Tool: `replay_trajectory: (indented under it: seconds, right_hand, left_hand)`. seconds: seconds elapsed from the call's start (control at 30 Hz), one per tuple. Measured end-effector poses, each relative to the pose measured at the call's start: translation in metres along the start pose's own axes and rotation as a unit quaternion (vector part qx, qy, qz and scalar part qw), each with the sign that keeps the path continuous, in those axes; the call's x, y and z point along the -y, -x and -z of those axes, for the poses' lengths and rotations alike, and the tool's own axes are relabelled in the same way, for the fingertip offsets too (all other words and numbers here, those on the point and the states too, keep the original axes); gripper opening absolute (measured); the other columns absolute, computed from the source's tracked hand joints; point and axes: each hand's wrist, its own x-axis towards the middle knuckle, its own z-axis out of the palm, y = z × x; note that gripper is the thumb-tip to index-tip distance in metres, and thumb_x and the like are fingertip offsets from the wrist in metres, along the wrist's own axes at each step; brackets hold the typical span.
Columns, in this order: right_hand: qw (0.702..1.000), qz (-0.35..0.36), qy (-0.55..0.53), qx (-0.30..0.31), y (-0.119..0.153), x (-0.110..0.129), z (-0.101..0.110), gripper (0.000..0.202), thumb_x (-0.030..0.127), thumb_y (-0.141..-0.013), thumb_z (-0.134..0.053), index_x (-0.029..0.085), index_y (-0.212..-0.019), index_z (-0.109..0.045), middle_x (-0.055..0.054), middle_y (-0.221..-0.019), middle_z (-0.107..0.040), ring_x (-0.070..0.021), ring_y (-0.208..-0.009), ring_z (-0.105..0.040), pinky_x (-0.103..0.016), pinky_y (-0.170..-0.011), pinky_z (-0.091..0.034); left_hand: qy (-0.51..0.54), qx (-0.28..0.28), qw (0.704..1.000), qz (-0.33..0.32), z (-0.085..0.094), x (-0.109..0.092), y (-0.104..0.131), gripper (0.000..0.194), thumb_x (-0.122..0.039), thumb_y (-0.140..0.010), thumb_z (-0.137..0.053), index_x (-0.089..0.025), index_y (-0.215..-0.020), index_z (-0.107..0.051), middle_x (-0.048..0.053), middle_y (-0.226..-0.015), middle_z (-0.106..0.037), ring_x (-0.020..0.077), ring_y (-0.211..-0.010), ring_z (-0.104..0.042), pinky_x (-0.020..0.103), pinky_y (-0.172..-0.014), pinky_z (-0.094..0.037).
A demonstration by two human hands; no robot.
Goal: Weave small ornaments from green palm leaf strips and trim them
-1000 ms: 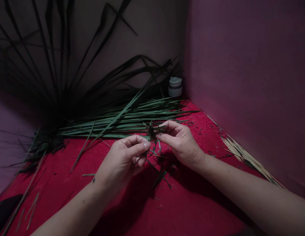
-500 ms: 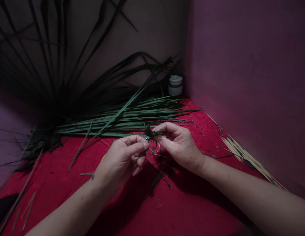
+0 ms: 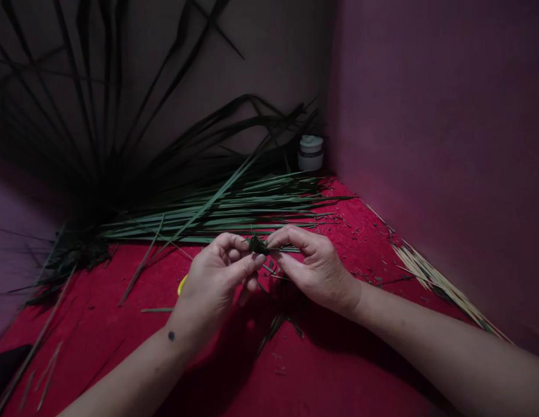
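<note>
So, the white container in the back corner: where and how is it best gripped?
Probably around the body of the white container, below its dark band, coming from the near side. It stands upright with a rounded body, while leaves crowd its left and the purple wall rises on its right.

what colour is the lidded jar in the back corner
White, best seen in the head view.

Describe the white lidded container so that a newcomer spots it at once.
Find the far corner of the red surface, beside the purple wall. Behind the right-hand part of the green leaf strips stands the lidded container. It is squat and white with a dark band, unlike the long, thin leaves beside it.
</note>
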Motion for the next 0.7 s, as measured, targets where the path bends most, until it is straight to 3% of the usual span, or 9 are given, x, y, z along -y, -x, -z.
replay_trajectory:
  seconds: [0.2, 0.4, 0.53, 0.7]
  right_hand:
    - [1.0, -0.008, -0.023, -0.005, 0.0003, 0.0017, -0.002, 0.019, 0.005, -0.076, -0.052, 0.02, -0.083, -0.062, -0.002, -0.083, -0.065, -0.0152, -0.081, -0.061, -0.029, -0.076, -0.048]
    - [0.998, -0.012, -0.053, -0.01, 0.0004, 0.0016, -0.0026, 0.029, 0.006, -0.078, -0.053, 0.022, -0.097, -0.067, -0.003, -0.094, -0.068, -0.0157, -0.089, -0.063, -0.031, -0.083, -0.049]
    - [1.0, 0.007, -0.027, 0.003, 0.0006, -0.0006, -0.0029, 0.029, 0.006, -0.078, -0.054, 0.02, -0.099, -0.068, -0.004, -0.093, -0.067, -0.0162, -0.089, -0.062, -0.031, -0.082, -0.049]
    - [0.998, -0.052, -0.034, -0.027, -0.001, 0.0004, -0.0026, 0.028, 0.005, -0.078, -0.054, 0.02, -0.096, -0.069, -0.004, -0.095, -0.067, -0.016, -0.091, -0.062, -0.031, -0.083, -0.048]
  left_hand:
    - [-0.057, -0.07, 0.991, -0.094, -0.0035, 0.0026, -0.001, 0.036, -0.022, -0.061, -0.077, -0.02, -0.078, -0.045, -0.01, -0.059, -0.052, 0.007, -0.041, -0.054, 0.017, -0.037, -0.041]
    - [-0.106, -0.074, 0.98, -0.149, -0.0037, 0.0032, 0.0024, 0.032, -0.019, -0.064, -0.073, -0.021, -0.079, -0.044, -0.009, -0.059, -0.052, 0.0076, -0.039, -0.052, 0.019, -0.035, -0.04]
    - [-0.11, -0.067, 0.98, -0.15, -0.0038, 0.0044, 0.0029, 0.032, -0.018, -0.066, -0.072, -0.021, -0.081, -0.044, -0.01, -0.058, -0.05, 0.0072, -0.038, -0.05, 0.018, -0.034, -0.038]
    - [-0.061, -0.053, 0.99, -0.12, -0.0017, 0.0043, -0.0016, 0.035, -0.021, -0.065, -0.075, -0.02, -0.089, -0.049, -0.006, -0.07, -0.058, 0.0069, -0.05, -0.054, 0.018, -0.044, -0.044]
